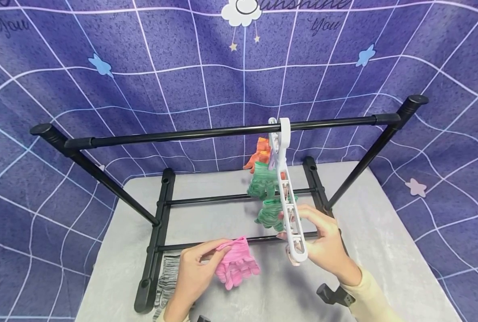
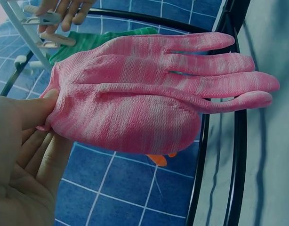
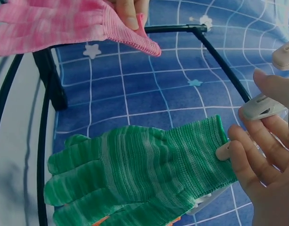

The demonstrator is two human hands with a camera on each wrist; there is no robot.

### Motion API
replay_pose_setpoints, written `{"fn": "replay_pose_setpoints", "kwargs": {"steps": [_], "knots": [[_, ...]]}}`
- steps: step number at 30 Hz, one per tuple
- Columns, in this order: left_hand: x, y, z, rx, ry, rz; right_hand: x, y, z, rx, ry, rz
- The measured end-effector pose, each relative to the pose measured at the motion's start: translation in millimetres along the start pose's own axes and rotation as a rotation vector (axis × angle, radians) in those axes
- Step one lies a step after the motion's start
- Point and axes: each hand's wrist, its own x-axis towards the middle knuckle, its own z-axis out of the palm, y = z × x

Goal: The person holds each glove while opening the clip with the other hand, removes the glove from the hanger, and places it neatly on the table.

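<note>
Left of the hanger (image 1: 289, 210), the left hand (image 1: 192, 275) pinched a pink glove (image 1: 236, 264) by its cuff, just above the table (image 1: 384, 250). On the hanger hung green gloves (image 1: 267, 199). The right hand (image 1: 323, 243) pinched a clip (image 3: 260, 107) at the hanger's lower end

Your hands, left hand (image 1: 191, 273) and right hand (image 1: 325, 241), are bare; a cream sleeve (image 1: 369, 299) covers your right forearm.
</note>
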Motion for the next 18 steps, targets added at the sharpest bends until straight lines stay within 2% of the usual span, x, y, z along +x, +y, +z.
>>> {"fn": "replay_pose_setpoints", "kwargs": {"steps": [10,18], "knots": [[-5.1,1.8,-7.3,0.022,-0.001,-0.085,-4,4,-6,-0.195,0.048,-0.054],[-9.2,2.0,-10.1,0.009,0.02,-0.128,-4,2,-19,-0.209,0.02,-0.082]]}}
